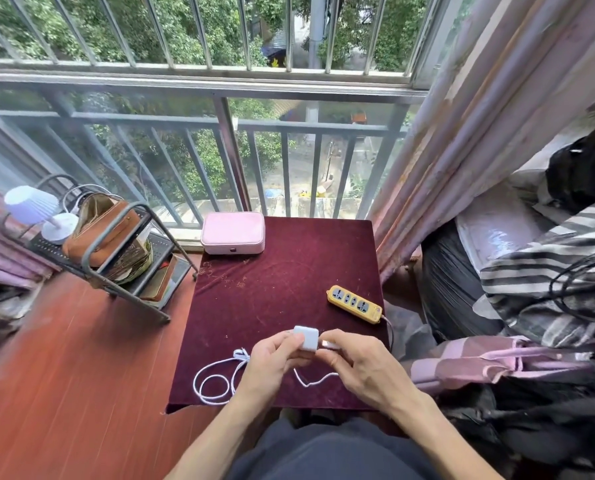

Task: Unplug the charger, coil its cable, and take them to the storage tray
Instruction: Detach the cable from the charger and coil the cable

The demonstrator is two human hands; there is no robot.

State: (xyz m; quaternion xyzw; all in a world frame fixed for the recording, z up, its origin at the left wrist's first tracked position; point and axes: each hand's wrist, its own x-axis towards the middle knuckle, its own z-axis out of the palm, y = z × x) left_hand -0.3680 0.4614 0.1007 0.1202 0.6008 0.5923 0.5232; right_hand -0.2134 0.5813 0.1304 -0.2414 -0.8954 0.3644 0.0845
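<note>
A small white charger block (307, 337) is held above the near part of the maroon table (282, 282), out of the yellow power strip (355, 303). My left hand (273, 358) grips the block. My right hand (355, 362) pinches the white connector (329, 344) at the block's right side. The white cable (213, 381) runs under my hands and lies in loose loops on the cloth at the near left. No plug is in the strip's sockets.
A shut pink case (233, 232) sits at the table's far left corner. A metal rack (116, 247) with a brown bag and a small white lamp (36, 211) stands to the left. Curtains and piled bags crowd the right side. Window railing lies beyond.
</note>
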